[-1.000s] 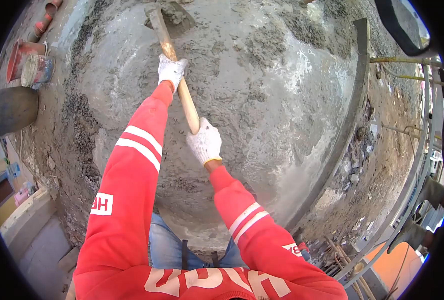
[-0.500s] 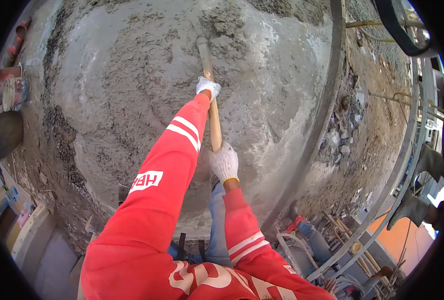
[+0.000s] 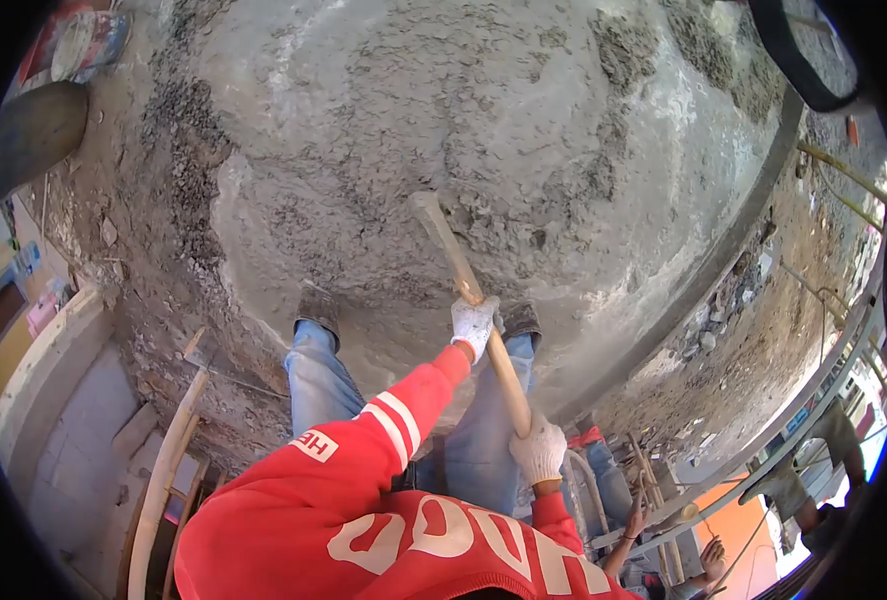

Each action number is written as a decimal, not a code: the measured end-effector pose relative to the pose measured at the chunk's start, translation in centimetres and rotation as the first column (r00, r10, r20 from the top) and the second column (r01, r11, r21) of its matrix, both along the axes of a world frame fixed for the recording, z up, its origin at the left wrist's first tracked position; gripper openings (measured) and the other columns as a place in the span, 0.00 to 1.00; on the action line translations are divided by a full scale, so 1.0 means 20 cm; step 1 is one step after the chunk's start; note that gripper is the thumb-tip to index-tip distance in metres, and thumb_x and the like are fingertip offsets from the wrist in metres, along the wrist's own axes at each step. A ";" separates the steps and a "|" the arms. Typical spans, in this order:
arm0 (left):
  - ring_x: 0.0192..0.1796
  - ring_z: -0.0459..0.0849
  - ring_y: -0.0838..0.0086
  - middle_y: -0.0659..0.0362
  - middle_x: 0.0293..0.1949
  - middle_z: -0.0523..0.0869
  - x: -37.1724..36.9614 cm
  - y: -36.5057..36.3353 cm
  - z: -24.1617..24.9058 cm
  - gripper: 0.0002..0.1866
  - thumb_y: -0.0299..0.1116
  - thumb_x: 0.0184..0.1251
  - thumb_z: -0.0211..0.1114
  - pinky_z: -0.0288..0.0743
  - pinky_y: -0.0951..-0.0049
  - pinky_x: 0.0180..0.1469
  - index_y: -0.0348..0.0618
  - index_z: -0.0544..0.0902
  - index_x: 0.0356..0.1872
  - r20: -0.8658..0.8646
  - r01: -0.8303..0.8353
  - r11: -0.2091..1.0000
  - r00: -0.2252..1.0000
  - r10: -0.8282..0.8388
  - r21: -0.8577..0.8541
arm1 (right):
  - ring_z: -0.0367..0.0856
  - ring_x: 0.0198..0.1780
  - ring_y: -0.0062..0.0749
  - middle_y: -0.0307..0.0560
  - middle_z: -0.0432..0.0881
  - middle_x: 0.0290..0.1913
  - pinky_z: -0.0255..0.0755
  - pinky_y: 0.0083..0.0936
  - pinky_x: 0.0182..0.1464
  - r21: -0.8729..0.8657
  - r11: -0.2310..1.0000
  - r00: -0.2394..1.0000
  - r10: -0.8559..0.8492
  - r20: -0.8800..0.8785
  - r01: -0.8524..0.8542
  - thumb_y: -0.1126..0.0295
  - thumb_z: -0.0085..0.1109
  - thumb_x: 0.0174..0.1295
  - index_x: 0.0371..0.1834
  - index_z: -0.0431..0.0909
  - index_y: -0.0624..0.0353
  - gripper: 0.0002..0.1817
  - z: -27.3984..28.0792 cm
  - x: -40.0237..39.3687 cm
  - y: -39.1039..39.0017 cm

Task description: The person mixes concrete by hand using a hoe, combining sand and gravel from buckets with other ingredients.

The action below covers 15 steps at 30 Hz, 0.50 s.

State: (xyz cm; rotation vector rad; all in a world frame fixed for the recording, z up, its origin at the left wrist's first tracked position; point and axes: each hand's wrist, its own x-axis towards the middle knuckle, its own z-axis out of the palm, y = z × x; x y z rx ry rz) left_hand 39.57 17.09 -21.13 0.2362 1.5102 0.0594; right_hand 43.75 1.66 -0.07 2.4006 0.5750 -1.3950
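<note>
Handle (image 3: 505, 372), pale worn wood, rounded; long axis slanting from gritty grey slurry (image 3: 384, 120) back towards the body, far end beyond the left hand (image 3: 474, 325), the nearer one; right hand (image 3: 540, 452) at the butt; both in knitted gloves, fingers wrapped round the shaft (tool head indiscernible)

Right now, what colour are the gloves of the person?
White, with yellow at the right glove's cuff; it shows best in the head view.
</note>
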 end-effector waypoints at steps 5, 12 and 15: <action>0.26 0.81 0.66 0.55 0.24 0.83 -0.24 0.95 -0.49 0.11 0.32 0.55 0.72 0.77 0.61 0.32 0.35 0.81 0.29 -0.269 0.232 0.905 0.953 -0.138 0.357 | 0.85 0.38 0.61 0.63 0.86 0.34 0.79 0.49 0.42 0.378 0.922 0.997 0.077 0.026 -0.082 0.62 0.69 0.50 0.38 0.81 0.60 0.16 -0.51 -0.12 0.84; 0.42 0.89 0.49 0.39 0.38 0.88 -0.84 2.15 -0.37 0.26 0.43 0.54 0.73 0.83 0.57 0.45 0.29 0.81 0.45 -0.391 0.262 0.717 0.920 0.016 0.646 | 0.86 0.38 0.63 0.63 0.86 0.33 0.78 0.50 0.41 0.662 0.748 0.991 0.119 -0.058 -0.051 0.60 0.70 0.54 0.39 0.78 0.61 0.17 -0.81 -0.71 1.74; 0.43 0.89 0.56 0.43 0.41 0.88 -1.07 2.53 -0.23 0.29 0.46 0.57 0.75 0.82 0.59 0.46 0.28 0.80 0.48 -0.577 0.449 0.513 0.809 0.115 0.731 | 0.86 0.40 0.63 0.63 0.87 0.36 0.80 0.50 0.44 0.720 0.692 0.976 0.187 -0.113 -0.049 0.59 0.70 0.54 0.41 0.79 0.61 0.19 -0.97 -0.87 2.16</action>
